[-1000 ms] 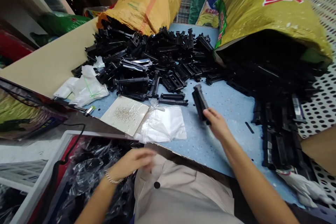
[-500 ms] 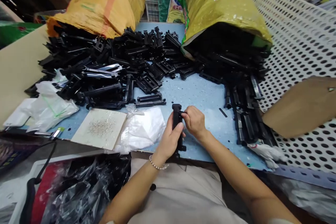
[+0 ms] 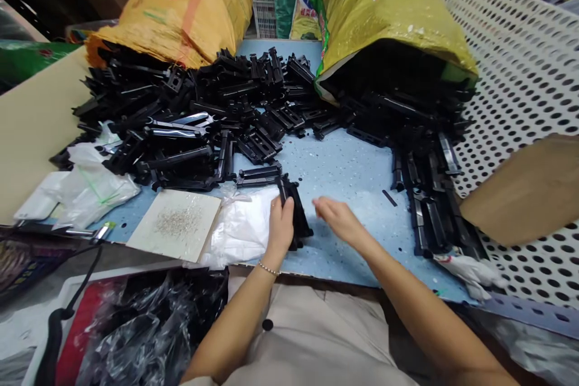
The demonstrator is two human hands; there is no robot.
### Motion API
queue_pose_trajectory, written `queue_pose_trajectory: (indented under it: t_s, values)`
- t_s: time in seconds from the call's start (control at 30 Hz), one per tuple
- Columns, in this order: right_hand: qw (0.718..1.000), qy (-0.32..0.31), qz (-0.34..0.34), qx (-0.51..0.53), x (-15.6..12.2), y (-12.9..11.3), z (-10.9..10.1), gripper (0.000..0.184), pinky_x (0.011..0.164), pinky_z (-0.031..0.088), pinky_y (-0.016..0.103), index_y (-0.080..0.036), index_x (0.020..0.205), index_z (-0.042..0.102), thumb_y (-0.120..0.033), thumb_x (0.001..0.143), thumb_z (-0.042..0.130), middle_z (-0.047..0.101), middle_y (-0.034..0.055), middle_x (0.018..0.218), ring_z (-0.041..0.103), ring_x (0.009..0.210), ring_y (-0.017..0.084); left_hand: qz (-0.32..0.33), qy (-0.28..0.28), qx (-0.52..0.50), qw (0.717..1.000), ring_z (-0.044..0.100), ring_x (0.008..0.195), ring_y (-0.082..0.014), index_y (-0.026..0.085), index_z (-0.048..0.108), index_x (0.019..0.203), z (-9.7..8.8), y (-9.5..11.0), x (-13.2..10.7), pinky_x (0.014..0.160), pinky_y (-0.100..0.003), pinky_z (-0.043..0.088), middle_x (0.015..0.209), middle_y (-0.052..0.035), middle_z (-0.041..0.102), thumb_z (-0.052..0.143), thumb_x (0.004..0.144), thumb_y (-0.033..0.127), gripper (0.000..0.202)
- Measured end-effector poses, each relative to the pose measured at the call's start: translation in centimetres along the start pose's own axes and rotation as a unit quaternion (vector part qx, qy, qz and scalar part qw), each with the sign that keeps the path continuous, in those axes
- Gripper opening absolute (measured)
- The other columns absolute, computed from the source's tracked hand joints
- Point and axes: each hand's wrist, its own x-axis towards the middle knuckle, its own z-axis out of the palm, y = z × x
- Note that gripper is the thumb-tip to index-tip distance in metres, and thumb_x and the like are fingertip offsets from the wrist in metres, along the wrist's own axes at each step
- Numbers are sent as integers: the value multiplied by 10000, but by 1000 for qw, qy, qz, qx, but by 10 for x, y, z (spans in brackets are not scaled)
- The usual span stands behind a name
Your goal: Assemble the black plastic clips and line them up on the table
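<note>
My left hand (image 3: 280, 226) is wrapped round a long black plastic part (image 3: 296, 211), holding it tilted just above the blue table (image 3: 353, 175), at the edge of a white plastic bag (image 3: 244, 226). My right hand (image 3: 337, 220) hovers a little to the right of that part, fingers loosely spread and somewhat blurred, holding nothing. Right beyond the held part begins a big heap of similar black parts (image 3: 194, 114), which fills the table's far left and middle. A second heap of black parts (image 3: 416, 132) spills from the green sack on the right.
An orange sack (image 3: 181, 6) and a green-yellow sack (image 3: 384, 6) lie at the back. A pale tile with tiny metal pieces (image 3: 176, 223) sits left of the white bag. More white bags (image 3: 85, 184) lie at far left. White perforated panel (image 3: 520, 72) and cardboard (image 3: 525, 193) stand right.
One second ago only my right hand held the black part. Both hands then gripped it upright. Now the right hand has let go and the left holds it, shifted slightly left.
</note>
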Motion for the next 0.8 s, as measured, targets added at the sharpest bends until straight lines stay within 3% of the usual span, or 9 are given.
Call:
queue_pose_trajectory:
  t_s: [0.1,0.2,0.3,0.43,0.53,0.6,0.67,0.73,0.8]
  values:
    - [994,34,-72,-80,65,-22,-13,379,736,394,288,-200,849,583,-398,1004,299,619,37,839,556,820,180,25,-61,55,996,528,1213,-271,169,536,1244,29,-16,-10,1054,-448,388,1259,-139,598,448,909,239,353]
    - [958,-16,-166,-233,120,-45,5,236,844,381,332,-169,1063,605,-337,916,530,612,109,1117,510,1046,245,76,-106,99,986,492,1238,-304,171,574,1183,55,-25,-22,1049,-491,389,1262,-152,584,487,843,141,352]
    - [937,-38,-199,-286,141,-51,27,358,894,364,386,-124,1091,611,-298,787,683,604,155,1132,474,1097,299,47,-114,58,991,528,1187,-293,184,586,1133,52,-28,-20,1031,-491,409,1192,-137,612,547,823,160,314]
    - [950,17,-162,-267,110,-35,24,457,860,393,433,-77,1122,585,-381,789,659,617,177,1022,503,1008,321,-44,6,-166,985,516,1248,-215,233,343,1385,9,-19,-1,1052,-385,411,1346,-125,529,511,920,349,508]
    - [970,42,-196,-133,62,-25,11,490,822,438,389,-129,1216,529,-457,858,592,625,130,1020,541,950,267,-26,66,-237,969,461,1315,-207,269,242,1446,-16,0,6,1088,-367,376,1427,-101,466,472,936,469,594]
    - [969,50,-238,-42,35,-23,4,386,793,457,353,-190,1208,518,-459,933,494,631,89,986,563,902,223,-5,38,-202,979,487,1286,-227,237,368,1398,-21,16,5,1095,-377,366,1352,-92,540,497,919,497,560]
    - [961,119,-248,-10,22,-21,-1,315,756,460,341,-209,1124,522,-450,987,374,619,76,932,563,842,202,3,-2,-152,988,490,1277,-240,213,494,1312,-21,31,-1,1104,-375,350,1294,-78,588,498,917,502,490]
    - [942,214,-254,-42,22,-17,-4,308,716,447,343,-208,999,510,-460,996,333,591,77,870,537,789,204,0,-42,-127,991,476,1290,-243,213,540,1273,-18,43,-8,1110,-369,337,1308,-68,587,458,938,496,447]
    - [917,262,-282,-108,30,-10,-8,293,674,418,339,-216,896,486,-461,990,356,560,63,792,499,733,204,-1,-74,-108,991,473,1294,-246,214,538,1278,-15,50,-14,1111,-369,331,1339,-67,571,435,951,479,433]
